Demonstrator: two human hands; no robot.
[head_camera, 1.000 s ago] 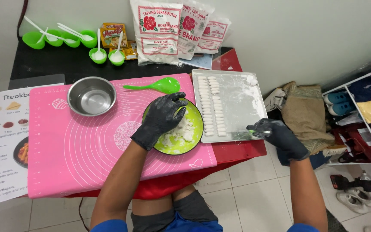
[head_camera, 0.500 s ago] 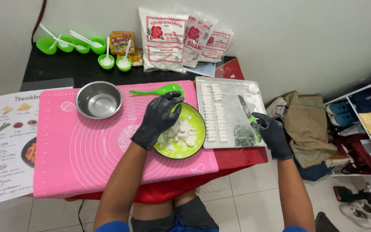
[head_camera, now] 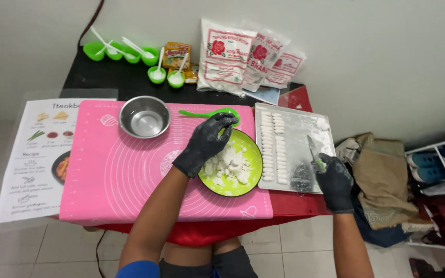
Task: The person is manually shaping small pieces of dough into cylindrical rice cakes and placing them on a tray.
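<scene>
Both my hands wear black gloves. My left hand (head_camera: 205, 142) rests over the far rim of a green plate (head_camera: 250, 183) that holds white dough chunks (head_camera: 228, 167), its fingers curled near a green spoon (head_camera: 209, 112). My right hand (head_camera: 331, 180) grips a small knife (head_camera: 312, 149) with a green handle, blade pointing away from me, over the near right corner of a metal tray (head_camera: 305, 128). On that floured tray lie two rows of several short white dough pieces (head_camera: 272, 146). The plate sits on a pink silicone mat (head_camera: 119, 180).
An empty steel bowl (head_camera: 144, 117) stands on the mat's far side. Small green bowls (head_camera: 155, 73) with white spoons and flour bags (head_camera: 225, 54) line the back of the black table. A recipe sheet (head_camera: 37, 154) lies left. Cloth bags (head_camera: 379, 170) and a shelf are on the floor, right.
My right hand has drawn back from the tray's middle to its near right corner, knife still in it. My left hand stays at the plate. The camera has shifted.
</scene>
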